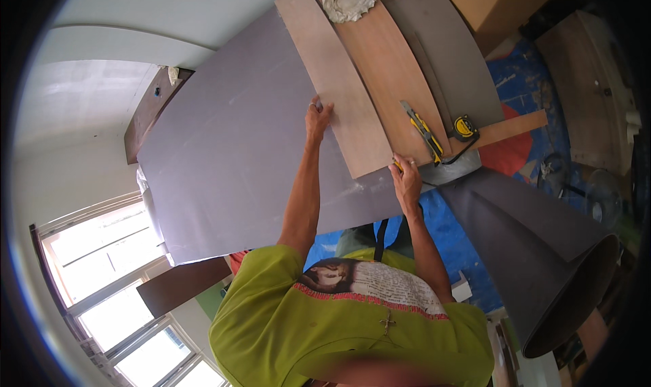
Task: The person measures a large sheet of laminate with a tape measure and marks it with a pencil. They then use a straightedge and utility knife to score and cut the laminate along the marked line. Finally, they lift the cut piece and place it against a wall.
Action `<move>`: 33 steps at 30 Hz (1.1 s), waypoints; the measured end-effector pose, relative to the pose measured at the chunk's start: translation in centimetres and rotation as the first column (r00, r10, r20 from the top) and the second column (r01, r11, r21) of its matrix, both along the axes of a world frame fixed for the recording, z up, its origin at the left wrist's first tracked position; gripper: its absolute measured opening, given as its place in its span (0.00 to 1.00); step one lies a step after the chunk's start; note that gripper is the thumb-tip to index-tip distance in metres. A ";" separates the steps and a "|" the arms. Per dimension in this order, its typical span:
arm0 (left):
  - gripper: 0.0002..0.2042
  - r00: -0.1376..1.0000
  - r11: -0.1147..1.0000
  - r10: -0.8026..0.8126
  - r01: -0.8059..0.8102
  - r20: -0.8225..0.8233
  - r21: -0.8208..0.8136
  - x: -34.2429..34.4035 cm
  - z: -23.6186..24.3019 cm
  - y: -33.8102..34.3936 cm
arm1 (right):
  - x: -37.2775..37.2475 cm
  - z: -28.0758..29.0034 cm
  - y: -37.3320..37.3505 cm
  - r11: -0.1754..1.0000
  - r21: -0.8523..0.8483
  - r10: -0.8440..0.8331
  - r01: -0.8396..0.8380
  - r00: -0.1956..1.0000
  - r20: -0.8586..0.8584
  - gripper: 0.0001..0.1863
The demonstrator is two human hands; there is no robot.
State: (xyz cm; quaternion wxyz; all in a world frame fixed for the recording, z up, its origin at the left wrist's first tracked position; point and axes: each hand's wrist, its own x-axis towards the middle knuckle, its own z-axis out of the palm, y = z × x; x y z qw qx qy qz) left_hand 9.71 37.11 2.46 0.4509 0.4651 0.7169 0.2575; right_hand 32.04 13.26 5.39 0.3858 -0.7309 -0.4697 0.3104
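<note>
A long pale wooden strip point(339, 82) lies across a large grey laminate sheet point(237, 149). My left hand point(317, 119) rests flat against the strip's left edge, fingers on the wood. At the strip's near end, my right hand point(405, 178) is closed around a small yellow pencil-like thing point(397, 162) whose tip is at the strip's corner. Beside the strip lies a brown plywood board point(386, 68), with a yellow and black utility knife point(424, 132) and a yellow tape measure point(464, 127) on it.
A white crumpled lump point(348, 0) sits on the board's far end. A cardboard box point(491, 0) stands behind. A rolled dark grey sheet point(542, 251) lies at the right over a blue floor cover point(522, 82). Windows point(115, 285) are at the lower left.
</note>
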 end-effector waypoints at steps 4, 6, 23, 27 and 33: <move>0.30 0.995 0.987 -0.066 0.055 0.071 0.149 -0.7 -1.5 0.5 | 0.3 0.1 -1.0 0.998 0.055 0.000 0.002 1.000 -0.030 0.18; 0.28 0.993 0.988 -0.101 0.093 0.060 0.120 -1.1 -2.0 0.8 | 0.3 0.0 -1.7 0.995 -0.083 -0.067 0.061 0.995 -0.070 0.16; 0.35 0.992 0.998 -0.053 0.055 0.119 -0.018 -0.4 -0.1 0.9 | 1.3 -0.5 0.3 0.947 -0.319 -0.076 0.028 0.987 -0.139 0.27; 0.36 0.995 0.996 -0.066 0.069 0.071 -0.051 -0.7 -0.2 1.0 | 0.4 -0.9 -0.3 0.968 -0.237 -0.126 0.084 0.977 -0.170 0.23; 0.35 0.984 0.995 -0.079 0.088 0.162 -0.044 -1.0 -0.6 1.1 | 0.4 -1.7 -0.6 0.977 -0.196 -0.120 0.079 0.970 -0.211 0.23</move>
